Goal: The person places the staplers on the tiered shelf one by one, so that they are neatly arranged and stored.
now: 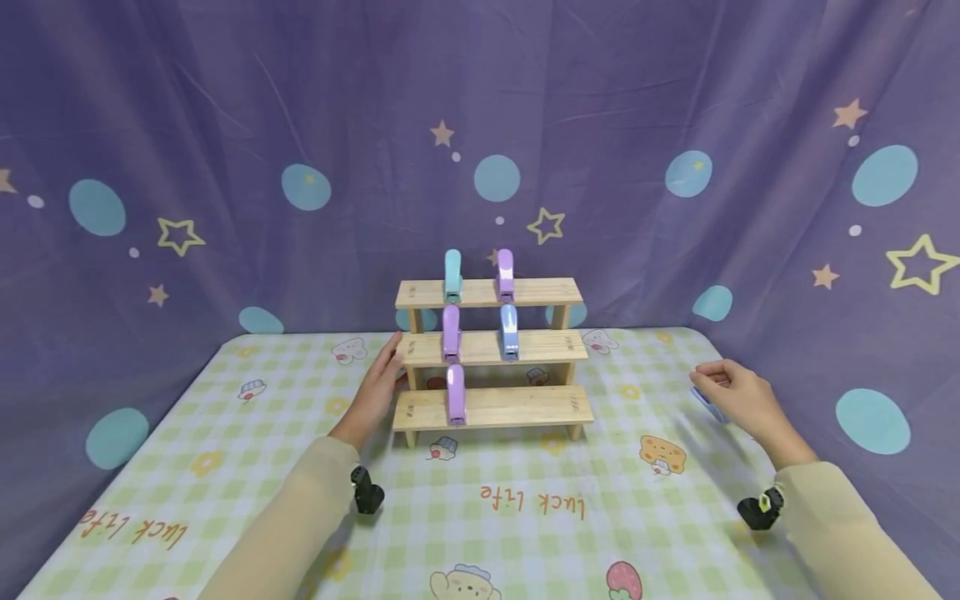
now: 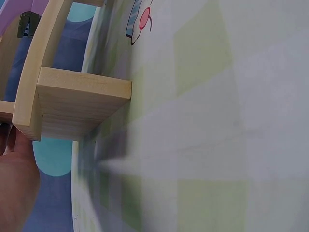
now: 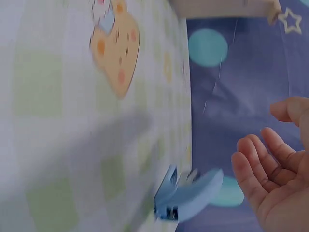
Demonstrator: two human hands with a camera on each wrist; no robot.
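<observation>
A three-tier wooden shelf [image 1: 517, 406] stands mid-table. My left hand [image 1: 377, 387] grips its left end at the middle tier; in the left wrist view the fingers [image 2: 10, 140] reach in behind the board end. On the top tier stand a teal stapler [image 1: 453, 277] and a purple stapler [image 1: 506, 275]. The middle tier bears another purple stapler [image 1: 451, 333] and a blue stapler [image 1: 509, 332], the bottom tier a purple stapler [image 1: 456, 394]. At the right, my right hand [image 1: 738, 398] hovers by a light blue stapler [image 3: 188, 197], fingers loosely bent and apart from it in the right wrist view.
A green-and-white checked cloth [image 1: 300, 492] with printed cartoons covers the table. Behind and on both sides hangs a purple curtain [image 1: 360, 108] with stars and dots. The shelf's right end faces the right hand across a stretch of cloth.
</observation>
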